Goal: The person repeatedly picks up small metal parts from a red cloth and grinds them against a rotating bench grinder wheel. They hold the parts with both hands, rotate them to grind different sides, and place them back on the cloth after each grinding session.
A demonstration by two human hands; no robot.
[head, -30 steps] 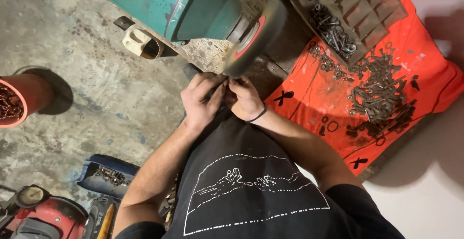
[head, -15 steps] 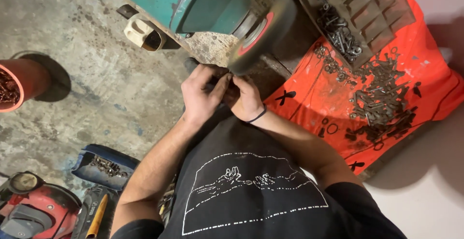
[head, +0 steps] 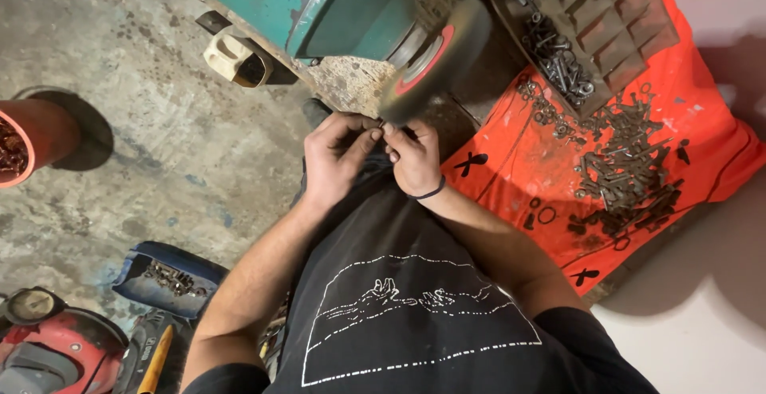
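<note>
The left hand (head: 335, 155) and the right hand (head: 413, 157) meet fingertip to fingertip just under the lower rim of a grinding wheel (head: 435, 57), both pinching one small metal piece (head: 384, 129) between them. The piece is tiny and dark, mostly hidden by the fingers; its shape cannot be told. It sits right at the edge of the wheel, touching it or very nearly. The wheel is a grey disc with a red centre, blurred, mounted on a teal machine (head: 319, 3) that stands on the concrete floor (head: 159, 123). A dark band circles the right wrist.

To the right lies an orange cloth (head: 702, 131) strewn with rusty bolts and washers (head: 630, 179), with a dark compartmented tray (head: 606, 19) at its far end. At the far left stands an orange bucket (head: 36, 135) of rusty parts. Near left, a blue tray (head: 163, 278) holds more small hardware, beside a red machine (head: 48, 354).
</note>
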